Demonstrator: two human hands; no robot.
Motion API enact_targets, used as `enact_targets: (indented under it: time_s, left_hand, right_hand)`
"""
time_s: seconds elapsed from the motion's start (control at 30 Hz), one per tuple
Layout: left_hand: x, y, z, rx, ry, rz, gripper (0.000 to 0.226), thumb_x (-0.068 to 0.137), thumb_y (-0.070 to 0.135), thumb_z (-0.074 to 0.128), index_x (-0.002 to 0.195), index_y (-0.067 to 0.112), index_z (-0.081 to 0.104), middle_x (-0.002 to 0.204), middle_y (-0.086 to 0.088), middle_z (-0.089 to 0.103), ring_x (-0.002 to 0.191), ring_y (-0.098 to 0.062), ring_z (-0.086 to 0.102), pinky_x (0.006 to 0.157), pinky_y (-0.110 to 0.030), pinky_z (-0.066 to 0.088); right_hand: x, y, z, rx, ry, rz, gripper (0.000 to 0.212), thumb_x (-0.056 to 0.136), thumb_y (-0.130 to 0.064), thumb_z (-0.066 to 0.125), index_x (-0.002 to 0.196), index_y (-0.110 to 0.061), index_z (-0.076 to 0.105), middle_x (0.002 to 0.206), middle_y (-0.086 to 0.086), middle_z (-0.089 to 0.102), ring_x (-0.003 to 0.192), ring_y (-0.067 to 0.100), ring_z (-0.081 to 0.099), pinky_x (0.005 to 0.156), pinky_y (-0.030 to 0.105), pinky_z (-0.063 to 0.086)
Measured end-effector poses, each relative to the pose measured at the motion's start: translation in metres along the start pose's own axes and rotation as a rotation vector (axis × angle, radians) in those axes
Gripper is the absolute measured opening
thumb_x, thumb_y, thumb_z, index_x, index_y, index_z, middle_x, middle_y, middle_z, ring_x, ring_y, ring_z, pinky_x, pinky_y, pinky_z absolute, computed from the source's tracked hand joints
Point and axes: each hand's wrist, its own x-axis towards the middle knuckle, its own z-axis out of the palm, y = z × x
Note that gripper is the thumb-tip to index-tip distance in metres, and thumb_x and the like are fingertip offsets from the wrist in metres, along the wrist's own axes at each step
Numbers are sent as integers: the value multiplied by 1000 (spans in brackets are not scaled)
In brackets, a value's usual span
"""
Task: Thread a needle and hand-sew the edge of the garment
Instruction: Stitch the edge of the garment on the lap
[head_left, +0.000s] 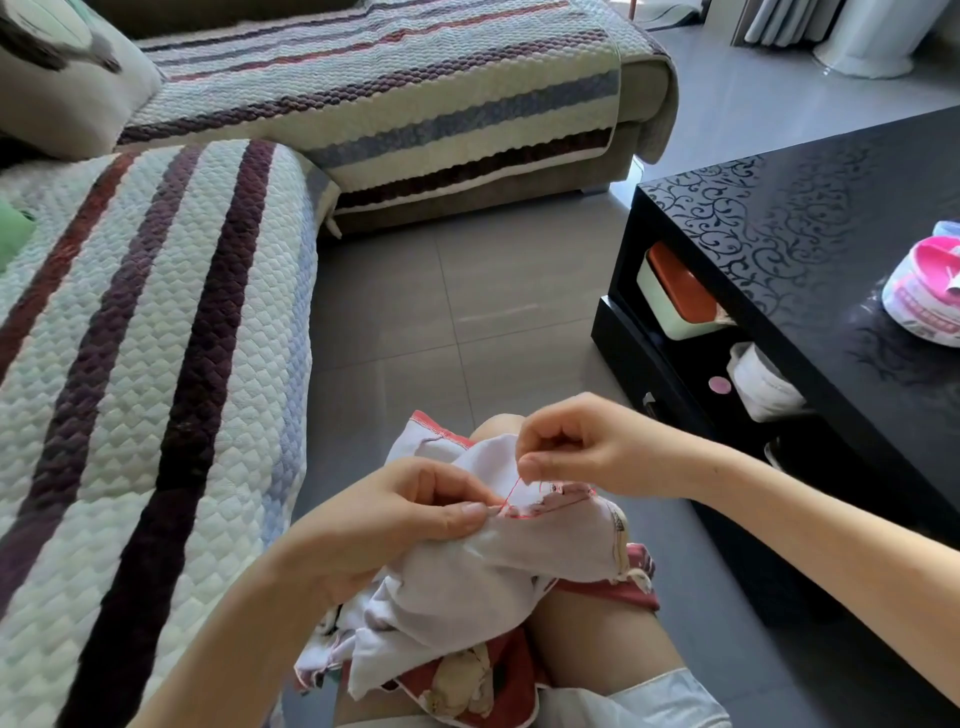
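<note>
At 6 o'clock, the white garment (493, 561) lies bunched on the lap (597, 644). The left hand (395, 514) pinches its edge; the right hand (582, 447), at its 1 o'clock, pinches the red thread (511, 491).

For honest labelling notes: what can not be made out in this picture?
Needle: head view, too thin; the right hand pinches over the top of the red thread.
Garment edge at the left hand: head view, hidden under its thumb.
Pink item on the table: head view, cut by right edge.
</note>
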Motion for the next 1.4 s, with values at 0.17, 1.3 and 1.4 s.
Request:
enact_targets:
  time_s: [0.17, 1.3, 1.4]
  left_hand:
    - [-3, 1, 2, 17, -36, 28, 15, 78, 15, 64, 84, 14, 78, 85, -6, 73, 78, -9, 67, 69, -17, 52]
    - [8, 0, 5, 48, -20, 43, 17, 78, 17, 64, 86, 14, 78, 85, -5, 74, 77, -8, 68, 67, -16, 53]
    - [6, 1, 3, 10, -17, 49, 16, 77, 15, 63, 84, 12, 77, 81, -4, 73, 73, -7, 67, 63, -15, 52]
  right_hand:
    - [31, 85, -37, -518, 357, 205, 15, 91, -21, 62, 76, -16, 63, 70, -3, 58, 69, 14, 52, 63, 28, 35]
    - [40, 75, -5, -459, 386, 253, 22, 84, -21, 67, 62, -25, 63, 53, -8, 55, 51, 7, 46, 58, 27, 35]
    - [24, 48, -4, -77, 331, 118, 8, 88, -26, 67, 92, -22, 73, 55, -1, 46, 53, 8, 40, 57, 23, 34]
